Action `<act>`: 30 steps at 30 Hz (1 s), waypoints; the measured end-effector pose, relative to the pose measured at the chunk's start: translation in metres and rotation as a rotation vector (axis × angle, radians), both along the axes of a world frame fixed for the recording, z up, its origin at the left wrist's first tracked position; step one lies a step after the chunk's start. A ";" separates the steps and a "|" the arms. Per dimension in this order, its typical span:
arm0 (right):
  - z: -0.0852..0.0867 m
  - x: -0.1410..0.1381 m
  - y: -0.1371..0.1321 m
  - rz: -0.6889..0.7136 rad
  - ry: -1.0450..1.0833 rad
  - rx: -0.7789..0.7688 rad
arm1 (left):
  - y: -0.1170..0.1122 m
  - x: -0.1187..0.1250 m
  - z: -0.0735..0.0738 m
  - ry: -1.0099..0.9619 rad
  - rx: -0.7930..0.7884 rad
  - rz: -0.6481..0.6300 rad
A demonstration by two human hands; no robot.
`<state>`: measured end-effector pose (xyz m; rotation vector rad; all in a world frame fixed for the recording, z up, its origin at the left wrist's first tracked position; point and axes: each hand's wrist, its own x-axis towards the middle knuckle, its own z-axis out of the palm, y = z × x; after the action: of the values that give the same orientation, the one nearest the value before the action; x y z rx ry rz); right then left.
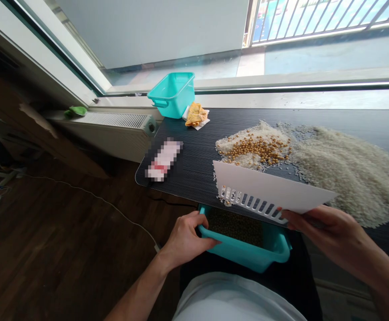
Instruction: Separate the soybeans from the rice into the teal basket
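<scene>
The left hand [184,238], at lower centre, is curled over the left rim of a teal bin [247,257], fingers hooked inside and thumb outside. The bin sits in the person's lap, just below the table edge. The right hand [321,225], at lower right, pinches the near corner of a white slotted scoop [268,189], which is tilted above the bin with a few grains caught in its slots.

Inside the bin lies a dark layer of beans [237,225], so part of the sorting looks done. On the black table [187,171] just beyond the scoop, a mixed heap [254,149] of beans and rice remains. To its right spreads a far larger rice pile [348,174] with no beans showing. By this judgement, roughly one heap's worth is left.

Counted: two hands, one scoop, two heaps and two teal bins, the second bin [172,93] standing at upper centre by the window. Beside it lies one yellow cloth [196,114]. One blurred packet [164,159] lies at the table's left end. The beans are too many to count.
</scene>
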<state>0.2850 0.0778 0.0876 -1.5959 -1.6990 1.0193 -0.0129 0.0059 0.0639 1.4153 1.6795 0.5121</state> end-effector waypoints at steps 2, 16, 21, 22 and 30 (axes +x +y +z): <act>0.002 0.004 -0.002 0.040 0.038 -0.042 | 0.000 -0.002 -0.001 0.004 -0.001 0.009; 0.000 0.021 -0.018 0.057 0.024 -0.058 | 0.001 -0.003 -0.001 0.010 0.001 0.008; 0.004 0.006 -0.014 0.047 0.040 -0.052 | 0.001 -0.002 0.000 0.006 -0.007 0.012; 0.004 0.004 -0.012 0.036 0.045 -0.052 | 0.001 -0.002 0.001 0.008 -0.007 0.013; 0.003 -0.003 -0.008 0.094 0.079 -0.015 | 0.001 -0.003 -0.001 -0.006 -0.018 0.021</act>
<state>0.2822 0.0701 0.0908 -1.4766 -1.7306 1.1292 -0.0164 0.0072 0.0634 1.3833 1.6924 0.5115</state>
